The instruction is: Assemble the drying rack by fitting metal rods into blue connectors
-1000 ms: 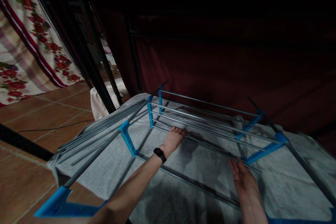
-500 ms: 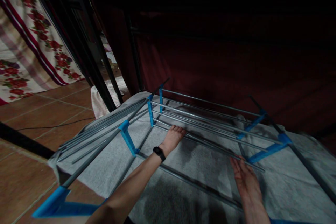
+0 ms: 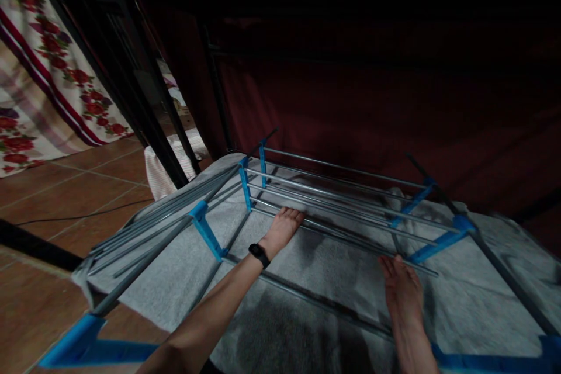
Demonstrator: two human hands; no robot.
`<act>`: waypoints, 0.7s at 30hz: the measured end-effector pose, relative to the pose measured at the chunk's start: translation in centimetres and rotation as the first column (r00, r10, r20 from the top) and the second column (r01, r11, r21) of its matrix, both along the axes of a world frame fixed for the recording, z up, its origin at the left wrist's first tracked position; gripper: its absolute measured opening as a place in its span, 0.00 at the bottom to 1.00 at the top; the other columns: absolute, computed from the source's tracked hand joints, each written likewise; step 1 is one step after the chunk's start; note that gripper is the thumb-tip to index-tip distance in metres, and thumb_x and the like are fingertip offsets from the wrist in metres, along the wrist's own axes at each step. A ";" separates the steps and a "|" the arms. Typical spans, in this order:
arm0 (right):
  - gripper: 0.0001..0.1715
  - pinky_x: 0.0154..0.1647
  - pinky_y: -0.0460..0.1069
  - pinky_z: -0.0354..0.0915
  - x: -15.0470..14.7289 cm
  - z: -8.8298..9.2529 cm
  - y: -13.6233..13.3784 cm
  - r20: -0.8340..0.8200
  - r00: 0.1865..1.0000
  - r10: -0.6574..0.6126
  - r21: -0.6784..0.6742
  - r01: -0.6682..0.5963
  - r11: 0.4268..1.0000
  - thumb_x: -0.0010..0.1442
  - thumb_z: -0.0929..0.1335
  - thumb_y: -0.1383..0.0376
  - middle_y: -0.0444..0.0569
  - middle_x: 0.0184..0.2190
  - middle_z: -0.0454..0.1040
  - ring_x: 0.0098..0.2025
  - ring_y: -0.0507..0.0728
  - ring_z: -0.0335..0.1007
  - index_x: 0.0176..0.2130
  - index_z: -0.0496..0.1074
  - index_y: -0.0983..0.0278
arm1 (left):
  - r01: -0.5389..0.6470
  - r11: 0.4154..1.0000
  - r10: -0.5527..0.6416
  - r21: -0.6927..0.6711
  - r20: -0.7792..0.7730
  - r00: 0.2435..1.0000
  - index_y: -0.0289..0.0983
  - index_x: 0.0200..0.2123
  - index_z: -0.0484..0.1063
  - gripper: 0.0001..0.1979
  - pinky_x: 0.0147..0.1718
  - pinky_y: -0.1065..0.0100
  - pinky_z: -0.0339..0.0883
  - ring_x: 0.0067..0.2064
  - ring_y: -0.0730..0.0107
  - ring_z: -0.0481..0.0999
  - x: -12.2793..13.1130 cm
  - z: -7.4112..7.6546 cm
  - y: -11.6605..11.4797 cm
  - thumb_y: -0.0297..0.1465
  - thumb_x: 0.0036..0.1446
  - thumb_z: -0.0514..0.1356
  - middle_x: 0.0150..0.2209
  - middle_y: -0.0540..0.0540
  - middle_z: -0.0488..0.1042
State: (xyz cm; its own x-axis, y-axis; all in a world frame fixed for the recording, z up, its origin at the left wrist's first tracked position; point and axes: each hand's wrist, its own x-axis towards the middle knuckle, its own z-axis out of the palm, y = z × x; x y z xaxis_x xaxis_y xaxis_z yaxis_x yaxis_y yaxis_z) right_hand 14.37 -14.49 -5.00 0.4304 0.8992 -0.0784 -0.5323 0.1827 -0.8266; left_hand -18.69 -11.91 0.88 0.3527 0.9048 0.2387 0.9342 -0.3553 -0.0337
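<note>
My left hand [image 3: 284, 227], with a black band on its wrist, is closed round a thin grey metal rod [image 3: 342, 235] low in the rack frame. My right hand [image 3: 403, 289] is palm up near the rod's right end, fingers loosely extended and fingertips against it; a firm grip does not show. Around them is a rack of metal tubes with blue plastic brackets: one bracket [image 3: 208, 231] left of my left hand, another [image 3: 438, 245] just beyond my right hand. Several parallel rods [image 3: 324, 187] span the brackets behind my hands.
The rack rests on a grey blanket [image 3: 298, 315]. More rods [image 3: 153, 222] lie along its left side. Dark posts [image 3: 153, 111] stand at the left, beside a floral cloth [image 3: 56, 64] and tiled floor [image 3: 65, 193]. A dark red curtain [image 3: 350, 111] hangs behind.
The view has shifted slightly, so the rack appears a little farther left. My left hand keeps its hold on the rod; my right fingers bend a little more at the rod's end.
</note>
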 end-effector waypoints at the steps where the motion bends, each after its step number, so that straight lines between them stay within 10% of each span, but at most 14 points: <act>1: 0.18 0.53 0.59 0.71 0.0 0.0 0.0 0.005 1.000 0.006 0.002 -0.006 1.000 0.44 0.81 0.60 0.38 0.23 0.75 0.33 0.54 0.77 0.24 0.71 0.61 | -0.006 1.000 0.006 -0.003 0.004 1.000 0.37 0.51 0.71 0.14 0.51 0.61 0.61 0.47 0.61 0.72 0.0 0.1 0.0 0.24 0.68 0.50 0.45 0.43 0.76; 10: 0.21 0.50 0.57 0.72 -1.2 1.1 -0.3 -0.013 1.000 -0.014 0.006 0.014 1.000 0.44 0.80 0.56 0.38 0.24 0.74 0.34 0.54 0.76 0.25 0.68 0.61 | 0.114 0.993 -0.108 -0.018 0.216 0.970 0.36 0.60 0.68 0.23 0.57 0.57 0.62 0.52 0.59 0.72 3.0 0.0 -0.2 0.21 0.63 0.52 0.51 0.40 0.75; 15: 0.21 0.47 0.57 0.72 -2.0 1.1 0.3 0.017 0.999 -0.049 0.015 0.048 0.999 0.47 0.78 0.54 0.40 0.26 0.73 0.34 0.56 0.75 0.27 0.66 0.61 | 0.352 0.936 -0.305 -0.011 0.473 0.827 0.38 0.59 0.69 0.19 0.55 0.62 0.67 0.53 0.63 0.73 10.7 0.1 0.5 0.26 0.68 0.50 0.53 0.41 0.74; 21: 0.16 0.42 0.53 0.72 -1.9 -0.1 1.5 0.120 0.991 -0.058 -0.003 0.058 0.998 0.54 0.73 0.52 0.40 0.29 0.72 0.34 0.54 0.73 0.30 0.66 0.58 | 0.530 0.842 -0.441 -0.103 0.436 0.785 0.36 0.49 0.74 0.14 0.52 0.63 0.69 0.48 0.64 0.76 20.4 1.8 3.1 0.30 0.69 0.50 0.47 0.41 0.76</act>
State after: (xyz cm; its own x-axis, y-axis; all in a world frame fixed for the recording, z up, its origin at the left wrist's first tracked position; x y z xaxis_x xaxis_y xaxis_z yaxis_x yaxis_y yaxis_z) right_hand 12.46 -12.95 -5.11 0.4885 0.8721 -0.0287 -0.4181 0.2051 -0.8849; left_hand 1.66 -8.82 2.63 0.6795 0.6807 0.2736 0.5558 -0.7211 0.4136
